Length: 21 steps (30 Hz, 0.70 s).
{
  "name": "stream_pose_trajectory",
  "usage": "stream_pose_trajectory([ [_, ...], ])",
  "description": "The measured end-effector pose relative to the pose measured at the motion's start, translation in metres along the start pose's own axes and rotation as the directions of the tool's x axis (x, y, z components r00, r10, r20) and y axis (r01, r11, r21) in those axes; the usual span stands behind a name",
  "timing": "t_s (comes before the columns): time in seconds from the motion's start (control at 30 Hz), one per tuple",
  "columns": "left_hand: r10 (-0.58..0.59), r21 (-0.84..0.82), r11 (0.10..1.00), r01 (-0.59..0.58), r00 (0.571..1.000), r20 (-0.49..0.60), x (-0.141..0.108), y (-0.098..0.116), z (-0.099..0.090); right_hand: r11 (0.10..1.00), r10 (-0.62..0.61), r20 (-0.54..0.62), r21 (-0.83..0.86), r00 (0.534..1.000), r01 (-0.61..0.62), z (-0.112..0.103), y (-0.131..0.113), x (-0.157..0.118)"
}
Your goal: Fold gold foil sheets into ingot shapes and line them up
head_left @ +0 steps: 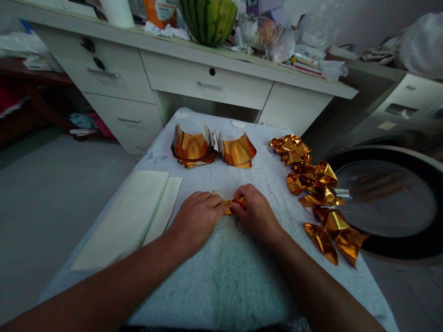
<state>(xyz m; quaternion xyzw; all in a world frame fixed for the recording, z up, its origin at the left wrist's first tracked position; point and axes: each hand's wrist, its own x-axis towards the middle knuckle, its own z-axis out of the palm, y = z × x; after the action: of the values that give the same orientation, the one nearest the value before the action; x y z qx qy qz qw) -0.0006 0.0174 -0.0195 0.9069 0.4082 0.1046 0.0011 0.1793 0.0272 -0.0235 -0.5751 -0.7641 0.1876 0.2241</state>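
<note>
Near the middle of the cloth-covered table, a small piece of gold foil paper [227,207] is pinched between both hands. My left hand [200,219] has its fingers closed on the left end of the piece. On the right end, my right hand [256,212] grips with thumb and curled fingers. Beyond the hands stand two curved stacks of gold foil sheets, a left stack [192,146] and a right stack [238,151]. Folded gold foil pieces [312,177] lie in a long heap at the right. Pale paper sheets [128,216] lie flat at the left.
The table [221,276] has a light cloth. Behind it is a white cabinet [207,76] with a cut watermelon [208,20], a glass bowl [259,32] and plastic bags on top. An open round washer door [391,198] sits against the right side.
</note>
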Motion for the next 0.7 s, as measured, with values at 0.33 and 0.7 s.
stream_pose_trajectory([
  [0.33,0.071,0.2,0.978,-0.061,0.997,-0.043,-0.01,0.023,0.001,1.0,0.011,-0.027,-0.022,1.0,-0.012,-0.002,0.013,-0.002],
  [0.7,0.03,0.218,0.976,-0.027,0.999,-0.01,-0.013,0.029,0.002,0.989,0.142,0.063,0.041,0.988,-0.145,-0.018,0.023,0.002],
])
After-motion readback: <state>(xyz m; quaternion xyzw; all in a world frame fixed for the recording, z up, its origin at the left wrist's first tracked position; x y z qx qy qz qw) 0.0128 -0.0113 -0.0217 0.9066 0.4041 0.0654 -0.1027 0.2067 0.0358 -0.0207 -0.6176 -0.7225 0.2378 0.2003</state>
